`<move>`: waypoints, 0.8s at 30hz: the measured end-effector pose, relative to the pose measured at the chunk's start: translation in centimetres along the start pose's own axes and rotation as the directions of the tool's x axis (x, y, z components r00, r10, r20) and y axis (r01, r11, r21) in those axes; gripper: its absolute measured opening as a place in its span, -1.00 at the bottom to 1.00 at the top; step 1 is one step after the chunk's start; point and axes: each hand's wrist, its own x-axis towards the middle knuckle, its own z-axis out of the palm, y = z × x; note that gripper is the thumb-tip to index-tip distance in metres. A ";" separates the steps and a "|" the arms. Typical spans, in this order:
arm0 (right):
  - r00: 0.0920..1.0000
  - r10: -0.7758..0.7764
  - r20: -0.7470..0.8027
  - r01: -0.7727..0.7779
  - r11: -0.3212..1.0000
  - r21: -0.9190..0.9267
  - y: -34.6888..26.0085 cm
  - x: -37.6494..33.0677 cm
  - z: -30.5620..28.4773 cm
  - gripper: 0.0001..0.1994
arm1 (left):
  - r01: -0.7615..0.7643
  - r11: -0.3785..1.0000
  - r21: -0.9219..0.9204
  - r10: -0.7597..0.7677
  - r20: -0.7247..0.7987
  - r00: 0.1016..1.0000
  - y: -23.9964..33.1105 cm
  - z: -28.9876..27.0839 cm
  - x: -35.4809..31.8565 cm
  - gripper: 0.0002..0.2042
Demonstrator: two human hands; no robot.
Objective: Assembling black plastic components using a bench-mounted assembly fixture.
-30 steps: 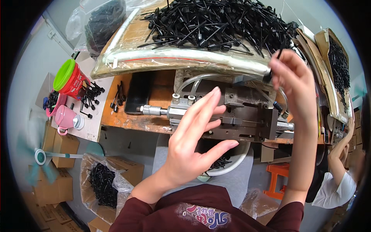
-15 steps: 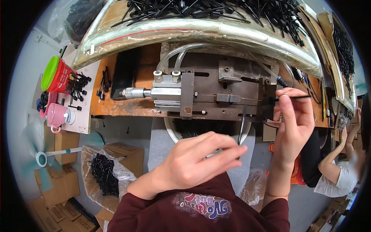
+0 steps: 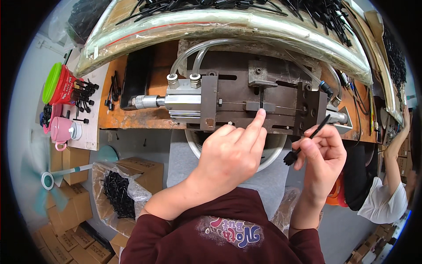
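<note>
My left hand [image 3: 231,152] reaches over the bench fixture [image 3: 281,94] with the index finger stretched out. Its fingertip touches the lower end of a thin black strip [image 3: 262,96], which lies across a small grey block [image 3: 251,106] on a taut wire. The left thumb is hidden. To the right, in front of the fixture, my right hand [image 3: 323,154] is closed on a slim black plastic piece [image 3: 317,129]. That piece slants, with its chunky ribbed head at the lower left and its thin tip pointing up right.
Behind the fixture, a plastic-edged tray [image 3: 228,27] carries many black pieces. A silver cylinder [image 3: 184,103] with clear hoses joins the fixture's left. A pink cup [image 3: 60,130] and red tub [image 3: 66,87] stand left. Below is a lined carton [image 3: 143,176]; another person [image 3: 387,198] works at right.
My left hand has moved forward, and the strip once among its fingers now lies across the grey block. My right hand has come down and toward me, turning its black piece so the head shows.
</note>
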 end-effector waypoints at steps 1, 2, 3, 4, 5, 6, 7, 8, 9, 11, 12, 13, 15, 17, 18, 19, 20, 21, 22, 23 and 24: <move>1.000 0.009 -0.008 -0.009 1.000 0.017 0.2 0.0 0.1 -0.83 | -0.001 1.000 -0.014 0.001 -0.002 1.000 -0.1 0.0 0.2 -0.79; 1.000 0.022 0.002 -0.022 0.999 0.024 0.3 0.0 0.1 -0.83 | -0.002 1.000 -0.028 0.002 -0.004 1.000 -0.2 0.0 0.3 -0.78; 0.999 0.035 0.012 -0.036 0.999 0.031 0.3 -0.1 0.1 -0.83 | 0.001 1.000 -0.019 -0.001 0.001 1.000 -0.2 0.0 0.2 -0.78; 0.999 0.048 0.020 -0.048 0.998 0.037 0.4 -0.1 0.1 -0.82 | 0.003 1.000 -0.011 -0.003 0.006 1.000 -0.1 0.0 0.2 -0.78; 0.997 0.075 0.034 -0.077 0.996 0.050 0.3 -0.1 0.2 -0.82 | 0.005 1.000 -0.004 -0.005 0.011 1.000 -0.1 0.0 0.2 -0.78; 0.995 0.090 0.041 -0.093 0.994 0.062 0.4 -0.1 0.4 -0.83 | 0.006 1.000 0.002 -0.006 0.013 1.000 -0.1 0.0 0.1 -0.77; 0.993 0.104 0.047 -0.107 0.992 0.073 0.5 0.0 0.5 -0.83 | 0.007 1.000 0.005 -0.007 0.012 1.000 -0.1 0.1 0.2 -0.77; 0.992 0.118 0.053 -0.122 0.989 0.084 0.6 0.0 0.5 -0.83 | 0.008 1.000 0.009 -0.008 0.011 1.000 -0.1 0.1 0.1 -0.77; 0.990 0.127 0.061 -0.132 0.988 0.086 0.7 -0.1 0.6 -0.83 | 0.011 1.000 0.004 -0.011 0.014 1.000 -0.1 0.1 0.1 -0.77; 0.990 0.127 0.069 -0.132 0.988 0.082 0.7 0.0 0.6 -0.83 | 0.015 1.000 -0.007 -0.015 0.015 1.000 -0.1 0.1 0.3 -0.77; 0.989 0.127 0.073 -0.133 0.988 0.080 0.8 0.0 0.7 -0.83 | 0.014 1.000 -0.017 -0.014 0.014 1.000 -0.1 0.0 0.2 -0.76; 0.989 0.126 0.072 -0.132 0.988 0.077 0.8 0.0 0.7 -0.83 | 0.013 1.000 -0.025 -0.013 0.012 1.000 -0.2 0.0 0.2 -0.76; 0.989 0.133 0.063 -0.137 0.988 0.065 0.9 0.0 0.9 -0.83 | 0.017 0.998 -0.058 -0.018 -0.007 1.000 -0.3 0.2 0.2 -0.76; 0.991 0.125 0.055 -0.128 0.990 0.057 1.1 -0.1 1.1 -0.84 | 0.031 0.994 -0.103 -0.035 -0.039 0.999 -0.5 0.4 0.1 -0.76; 0.991 0.125 0.053 -0.128 0.991 0.048 1.1 -0.1 1.1 -0.85 | 0.046 0.988 -0.149 -0.052 -0.039 0.998 -0.4 0.6 -0.1 -0.77; 0.991 0.127 0.051 -0.129 0.991 0.040 1.1 -0.1 1.1 -0.85 | 0.062 0.979 -0.193 -0.070 -0.037 0.997 -0.3 0.7 -0.2 -0.79; 0.990 0.128 0.050 -0.130 0.991 0.032 1.1 -0.2 1.1 -0.85 | 0.078 0.968 -0.237 -0.088 -0.034 0.996 -0.2 0.7 -0.3 -0.80; 0.990 0.128 0.050 -0.130 0.990 0.046 1.2 -0.2 1.2 -0.86 | 0.105 0.920 -0.377 -0.131 -0.044 0.990 -0.1 0.4 -0.5 -0.77; 0.991 0.128 0.045 -0.130 0.990 0.059 1.4 -0.3 1.1 -0.86 | 0.123 0.850 -0.511 -0.170 -0.046 0.984 0.0 -0.1 -0.7 -0.74; 0.991 0.128 0.041 -0.130 0.989 0.072 1.5 -0.3 1.1 -0.87 | 0.137 0.761 -0.635 -0.210 -0.041 0.977 0.1 -0.4 -1.0 -0.70; 0.990 0.133 0.051 -0.137 0.987 0.089 1.5 -0.3 1.1 -0.87 | 0.204 0.591 -0.780 -0.295 0.025 0.955 0.3 -0.5 -1.6 -0.65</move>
